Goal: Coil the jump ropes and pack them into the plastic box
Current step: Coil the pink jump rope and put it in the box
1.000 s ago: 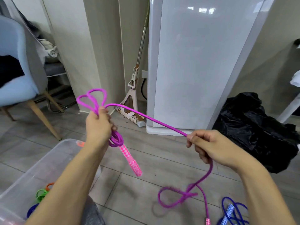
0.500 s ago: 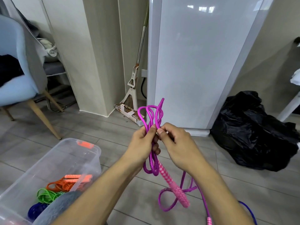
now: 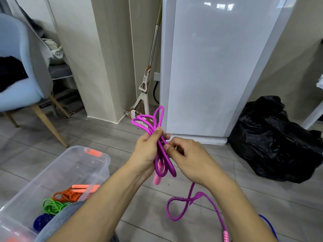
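Observation:
My left hand (image 3: pixel 148 149) grips a bundle of folded loops of the purple jump rope (image 3: pixel 153 123); loops stick out above my fist and hang below it beside a pink handle (image 3: pixel 157 177). My right hand (image 3: pixel 188 159) pinches a strand of the same rope just right of the bundle. The loose rest of the rope trails down to the floor, ending in a second pink handle (image 3: pixel 226 236). The clear plastic box (image 3: pixel 90 158) sits at lower left, holding coiled orange (image 3: pixel 70 194), green (image 3: pixel 52 206) and dark blue (image 3: pixel 41 221) ropes.
A blue rope (image 3: pixel 270 226) lies on the floor at lower right, mostly hidden by my right arm. A black plastic bag (image 3: pixel 276 137) sits to the right, a white cabinet (image 3: pixel 218 67) and a mop (image 3: pixel 145 89) ahead, a blue chair (image 3: pixel 19 84) at left.
My right hand has come in from the right to meet my left, adding a further loop to the bundle. The hanging loops below my left fist are now longer and the floor slack shorter.

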A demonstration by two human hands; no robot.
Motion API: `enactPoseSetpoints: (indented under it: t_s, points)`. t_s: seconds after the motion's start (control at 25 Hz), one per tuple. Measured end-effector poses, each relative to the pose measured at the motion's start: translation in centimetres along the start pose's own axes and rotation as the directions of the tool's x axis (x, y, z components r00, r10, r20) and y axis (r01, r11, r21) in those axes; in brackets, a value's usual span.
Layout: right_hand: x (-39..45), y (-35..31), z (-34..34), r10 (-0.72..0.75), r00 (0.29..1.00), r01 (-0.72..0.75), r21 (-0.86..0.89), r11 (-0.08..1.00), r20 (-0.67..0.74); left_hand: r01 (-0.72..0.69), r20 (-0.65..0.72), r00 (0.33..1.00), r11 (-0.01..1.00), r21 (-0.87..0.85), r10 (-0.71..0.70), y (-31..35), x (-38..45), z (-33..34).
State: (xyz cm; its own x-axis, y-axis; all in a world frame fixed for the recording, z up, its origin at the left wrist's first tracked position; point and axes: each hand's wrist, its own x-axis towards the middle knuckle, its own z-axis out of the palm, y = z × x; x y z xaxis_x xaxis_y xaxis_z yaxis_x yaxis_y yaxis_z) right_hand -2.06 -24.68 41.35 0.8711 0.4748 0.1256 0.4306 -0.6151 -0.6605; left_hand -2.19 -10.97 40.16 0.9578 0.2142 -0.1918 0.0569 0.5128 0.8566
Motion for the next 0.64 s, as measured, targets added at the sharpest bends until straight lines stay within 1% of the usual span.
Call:
enactPoseSetpoints:
  t_s: [0.04, 0.12, 0.2, 0.28, 0.32, 0.36, 0.4, 0.48, 0.56, 0.64]
  points:
    - [0.0, 0.2, -0.2, 0.025, 0.998, -0.030, 0.086, 0.996, 0.056, -0.025, -0.021, 0.999, 0.999, -0.037, 0.024, 0.6, 0.5, -0.5]
    - [-0.4, 0.8, -1.4, 0.056, 0.975, -0.119, 0.291, 0.949, 0.216, -0.063, -0.076, 0.996, 0.981, -0.181, 0.050, 2.3, 1.8, -2.0]
    - [-1.2, 1.8, -3.4, 0.066, 0.943, -0.190, 0.362, 0.913, 0.327, -0.096, -0.142, 0.989, 0.943, -0.319, 0.053, 4.1, 3.0, -4.1]
    - [-2.0, 2.8, -5.5, 0.101, 0.931, -0.234, 0.365, 0.901, 0.350, -0.135, -0.189, 0.980, 0.896, -0.422, 0.058, 5.6, 4.0, -6.0]
    - [-2.3, 3.3, -6.3, 0.128, 0.936, -0.253, 0.376, 0.891, 0.327, -0.147, -0.195, 0.979, 0.877, -0.457, 0.062, 6.0, 4.4, -6.6]
    - [-2.4, 3.7, -6.9, 0.152, 0.948, -0.259, 0.401, 0.879, 0.280, -0.155, -0.194, 0.978, 0.885, -0.439, 0.076, 6.1, 4.7, -6.9]
    - [-2.3, 4.1, -7.1, 0.166, 0.961, -0.248, 0.430, 0.868, 0.220, -0.171, -0.189, 0.976, 0.919, -0.356, 0.108, 6.0, 4.8, -6.8]
    - [-1.9, 4.0, -6.6, 0.156, 0.980, -0.198, 0.474, 0.858, 0.125, -0.213, -0.120, 0.972, 0.973, -0.088, 0.202, 5.0, 4.1, -5.9]
    - [-1.3, 3.2, -5.5, 0.106, 0.990, -0.137, 0.487, 0.863, 0.091, -0.261, 0.030, 0.965, 0.951, 0.163, 0.260, 3.9, 2.4, -4.2]
    - [-0.8, 2.3, -3.9, 0.065, 0.997, -0.078, 0.424, 0.902, 0.045, -0.306, 0.166, 0.951, 0.871, 0.383, 0.261, 2.9, 0.8, -2.6]
